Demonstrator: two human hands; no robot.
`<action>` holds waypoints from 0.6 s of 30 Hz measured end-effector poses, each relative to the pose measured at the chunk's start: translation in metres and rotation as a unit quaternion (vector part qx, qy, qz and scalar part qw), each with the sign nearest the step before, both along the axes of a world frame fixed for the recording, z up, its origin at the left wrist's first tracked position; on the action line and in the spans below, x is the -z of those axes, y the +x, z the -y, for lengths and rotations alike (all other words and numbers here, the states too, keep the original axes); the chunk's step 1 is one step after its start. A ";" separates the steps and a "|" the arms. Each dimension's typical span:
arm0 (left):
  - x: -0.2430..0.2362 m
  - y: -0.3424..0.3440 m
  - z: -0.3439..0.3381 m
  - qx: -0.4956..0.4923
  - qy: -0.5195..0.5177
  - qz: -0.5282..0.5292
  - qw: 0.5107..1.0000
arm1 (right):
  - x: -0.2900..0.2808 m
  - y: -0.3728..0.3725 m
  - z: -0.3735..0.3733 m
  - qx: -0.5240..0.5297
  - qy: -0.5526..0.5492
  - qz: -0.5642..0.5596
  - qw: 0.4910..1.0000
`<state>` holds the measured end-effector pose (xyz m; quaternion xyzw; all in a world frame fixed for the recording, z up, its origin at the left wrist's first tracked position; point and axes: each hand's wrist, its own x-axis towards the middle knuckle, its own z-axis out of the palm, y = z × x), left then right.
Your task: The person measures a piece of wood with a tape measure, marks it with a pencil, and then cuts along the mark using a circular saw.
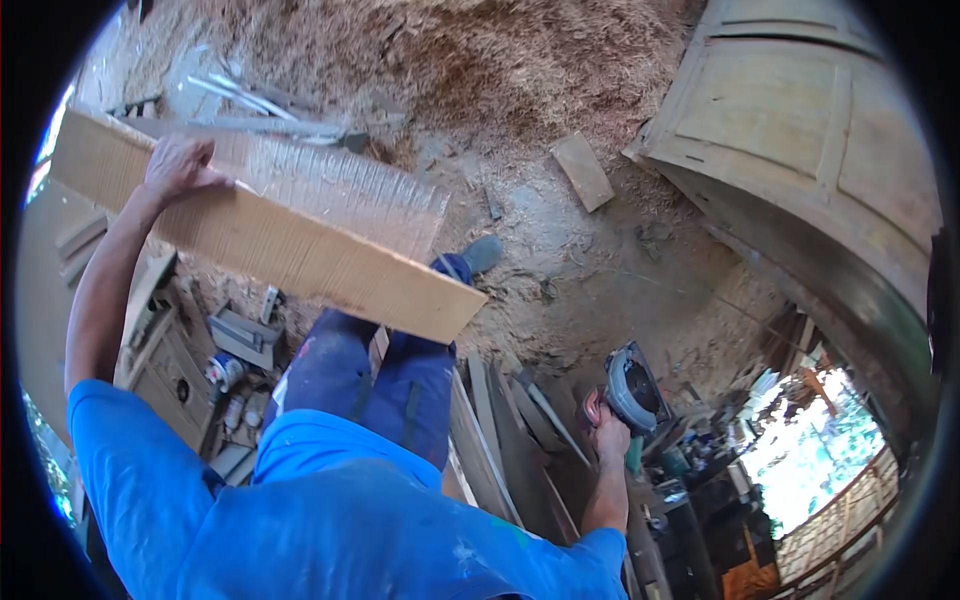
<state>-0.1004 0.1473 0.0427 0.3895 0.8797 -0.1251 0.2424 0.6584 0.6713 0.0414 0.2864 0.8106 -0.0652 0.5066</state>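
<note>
over the floor with wood shavings, the left hand is closed on the upper edge of a long brown board, which slants before the person's legs, while the right hand is curled firmly around the red handle of a power tool.

Before you, the floor is greyish brown and dusty, and at its far side lies a wide heap of wood shavings. On your right stands a large piece of pale wooden furniture with framed panels. Nearer to you on the same side, strong daylight enters by an opening, beside a lattice which is perhaps woven. At your left stands a wooden cabinet.
</note>
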 end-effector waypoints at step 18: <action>0.009 0.065 -0.126 -0.065 -0.026 0.051 0.996 | -0.020 -0.040 0.185 0.350 0.012 -0.309 0.884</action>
